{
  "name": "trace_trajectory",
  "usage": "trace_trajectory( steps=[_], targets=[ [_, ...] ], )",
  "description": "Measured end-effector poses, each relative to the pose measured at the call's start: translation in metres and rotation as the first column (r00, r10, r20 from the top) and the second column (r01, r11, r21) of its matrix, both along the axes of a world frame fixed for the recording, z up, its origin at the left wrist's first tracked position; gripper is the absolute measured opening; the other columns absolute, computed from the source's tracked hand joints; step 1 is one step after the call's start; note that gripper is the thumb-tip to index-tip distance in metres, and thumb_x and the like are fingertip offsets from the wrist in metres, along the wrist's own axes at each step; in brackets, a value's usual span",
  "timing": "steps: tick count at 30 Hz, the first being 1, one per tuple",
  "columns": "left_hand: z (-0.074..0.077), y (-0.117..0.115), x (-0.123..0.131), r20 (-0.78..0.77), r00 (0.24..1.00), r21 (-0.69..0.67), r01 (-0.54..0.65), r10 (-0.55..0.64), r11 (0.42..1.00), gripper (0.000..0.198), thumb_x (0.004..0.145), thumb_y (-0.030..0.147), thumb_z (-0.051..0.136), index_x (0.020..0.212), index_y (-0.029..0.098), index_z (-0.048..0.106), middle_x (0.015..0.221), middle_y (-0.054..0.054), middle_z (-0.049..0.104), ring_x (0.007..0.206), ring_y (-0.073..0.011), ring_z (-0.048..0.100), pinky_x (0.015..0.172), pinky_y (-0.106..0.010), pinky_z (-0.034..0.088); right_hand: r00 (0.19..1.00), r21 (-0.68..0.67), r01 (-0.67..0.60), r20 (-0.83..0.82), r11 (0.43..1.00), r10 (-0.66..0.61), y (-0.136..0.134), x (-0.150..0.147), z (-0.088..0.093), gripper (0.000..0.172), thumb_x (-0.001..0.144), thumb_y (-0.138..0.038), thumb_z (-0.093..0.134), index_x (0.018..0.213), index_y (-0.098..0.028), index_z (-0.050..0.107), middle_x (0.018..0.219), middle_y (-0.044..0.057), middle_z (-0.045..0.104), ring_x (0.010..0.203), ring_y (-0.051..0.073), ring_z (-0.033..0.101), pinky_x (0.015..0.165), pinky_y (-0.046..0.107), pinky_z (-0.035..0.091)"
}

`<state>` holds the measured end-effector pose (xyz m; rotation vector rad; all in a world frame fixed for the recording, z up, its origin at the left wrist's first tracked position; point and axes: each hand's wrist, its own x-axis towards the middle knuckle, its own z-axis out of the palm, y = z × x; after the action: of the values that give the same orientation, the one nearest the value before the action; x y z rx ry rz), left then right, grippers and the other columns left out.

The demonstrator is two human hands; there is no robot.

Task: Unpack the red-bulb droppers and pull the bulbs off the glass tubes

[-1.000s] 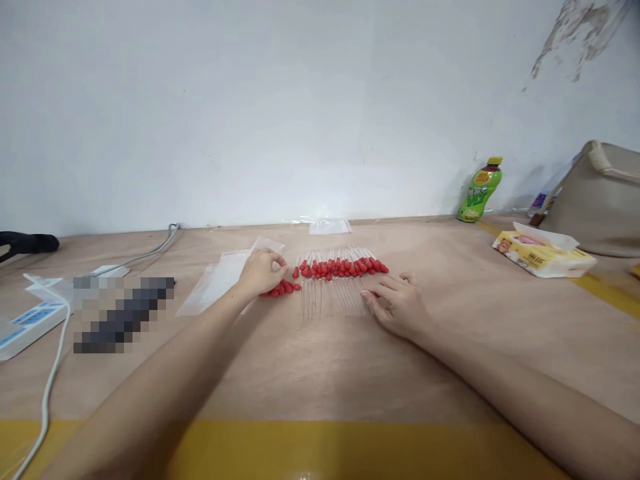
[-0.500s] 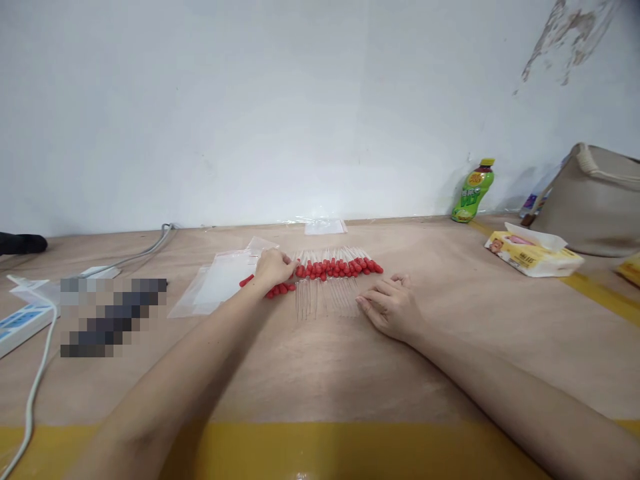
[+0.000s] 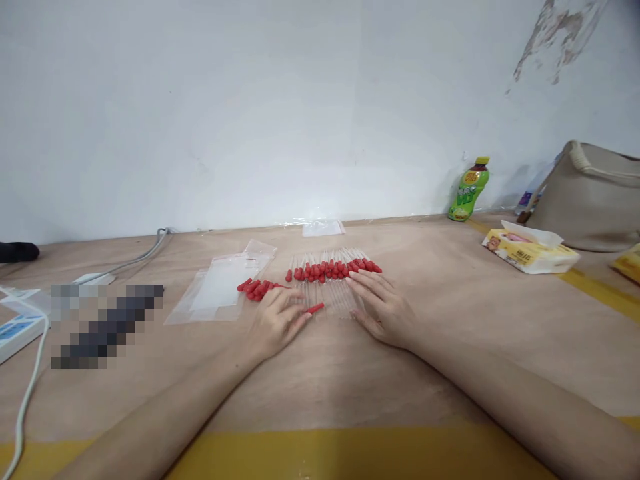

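Note:
My left hand pinches one red rubber bulb between thumb and fingertips, low over the bare glass tubes. Behind that hand lies a small heap of loose red bulbs. A row of glass droppers with red bulbs runs across the middle, their thin tubes pointing toward the wall. In front of this row several bare glass tubes lie side by side. My right hand is open at their right end, its fingers stretched to the row's red bulbs and the thumb apart.
Clear plastic bags lie left of the heap, with another small bag by the wall. A power strip and white cable are far left, near a pixelated dark object. A green bottle, tissue pack and beige bag stand right.
My left hand has come from the bulbs back toward me and right, now with a red bulb. My right hand has shifted slightly left, its fingers stretching forward to the row.

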<state>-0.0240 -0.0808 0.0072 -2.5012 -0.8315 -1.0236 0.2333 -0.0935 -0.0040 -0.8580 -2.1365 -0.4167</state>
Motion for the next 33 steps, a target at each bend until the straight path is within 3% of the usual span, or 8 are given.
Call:
trace_trajectory(
  steps=[3, 8, 13, 17, 22, 28, 33],
  targets=[
    [-0.005, -0.005, 0.004, -0.012, 0.996, 0.094, 0.084, -0.083, 0.992, 0.009, 0.074, 0.017, 0.064, 0.082, 0.017, 0.061, 0.092, -0.005, 0.06, 0.082, -0.0175, 0.052, 0.071, -0.033, 0.043, 0.996, -0.026, -0.055, 0.074, 0.998, 0.057, 0.001, -0.001, -0.001, 0.042, 0.082, -0.028, 0.051, 0.122, -0.016, 0.047, 0.126, 0.009, 0.05, 0.121, 0.022, 0.04, 0.1, 0.042, 0.033],
    [-0.003, -0.006, 0.006, -0.013, 0.99, 0.126, 0.141, -0.141, 0.982, 0.013, 0.073, 0.016, 0.065, 0.084, 0.018, 0.059, 0.089, -0.005, 0.062, 0.079, -0.017, 0.053, 0.068, -0.032, 0.044, 0.985, -0.052, -0.142, 0.095, 0.989, 0.146, 0.0, -0.002, -0.003, 0.031, 0.083, -0.03, 0.052, 0.111, -0.016, 0.056, 0.117, 0.008, 0.058, 0.117, 0.021, 0.045, 0.099, 0.041, 0.035],
    [-0.001, -0.005, 0.006, 0.036, 0.985, 0.151, 0.162, -0.169, 0.975, 0.013, 0.072, 0.016, 0.066, 0.082, 0.018, 0.058, 0.084, -0.003, 0.062, 0.077, -0.0156, 0.053, 0.068, -0.032, 0.044, 0.985, -0.091, -0.145, 0.081, 0.985, 0.153, 0.001, -0.005, -0.006, 0.023, 0.084, -0.028, 0.051, 0.102, -0.018, 0.061, 0.107, 0.004, 0.064, 0.11, 0.02, 0.05, 0.098, 0.041, 0.035],
    [-0.002, -0.002, 0.006, 0.059, 0.987, 0.096, 0.142, -0.148, 0.985, 0.013, 0.073, 0.022, 0.066, 0.084, 0.019, 0.059, 0.096, -0.007, 0.061, 0.088, -0.0189, 0.055, 0.076, -0.035, 0.046, 0.985, -0.074, -0.166, 0.036, 0.983, 0.169, 0.003, -0.007, -0.009, 0.016, 0.084, -0.024, 0.051, 0.094, -0.018, 0.063, 0.098, 0.002, 0.067, 0.104, 0.018, 0.055, 0.096, 0.04, 0.036],
    [0.0, 0.001, 0.014, -0.01, 0.988, -0.08, 0.15, -0.151, 0.985, 0.038, 0.075, 0.035, 0.063, 0.108, 0.018, 0.055, 0.117, -0.012, 0.055, 0.112, -0.0248, 0.048, 0.093, -0.044, 0.04, 0.985, -0.055, -0.171, 0.007, 0.984, 0.172, 0.0, -0.011, -0.007, 0.014, 0.082, -0.022, 0.053, 0.09, -0.018, 0.063, 0.093, 0.002, 0.068, 0.1, 0.018, 0.056, 0.095, 0.04, 0.037],
    [-0.002, 0.0, 0.024, -0.064, 0.972, -0.071, 0.221, -0.226, 0.973, 0.018, 0.082, 0.026, 0.056, 0.097, 0.019, 0.062, 0.101, -0.006, 0.066, 0.103, -0.02, 0.057, 0.091, -0.04, 0.044, 0.981, -0.055, -0.191, 0.021, 0.98, 0.192, -0.004, -0.016, -0.005, 0.015, 0.082, -0.022, 0.051, 0.089, -0.019, 0.064, 0.091, 0.003, 0.068, 0.094, 0.017, 0.058, 0.094, 0.039, 0.038],
    [-0.005, -0.001, 0.025, -0.044, 0.97, -0.032, 0.237, -0.238, 0.971, 0.014, 0.082, 0.022, 0.055, 0.094, 0.018, 0.062, 0.098, -0.005, 0.068, 0.096, -0.0166, 0.061, 0.091, -0.037, 0.045, 0.982, -0.072, -0.184, 0.033, 0.98, 0.187, -0.003, -0.017, -0.005, 0.017, 0.082, -0.028, 0.053, 0.092, -0.019, 0.064, 0.093, 0.004, 0.068, 0.096, 0.018, 0.057, 0.093, 0.039, 0.039]
  ],
)
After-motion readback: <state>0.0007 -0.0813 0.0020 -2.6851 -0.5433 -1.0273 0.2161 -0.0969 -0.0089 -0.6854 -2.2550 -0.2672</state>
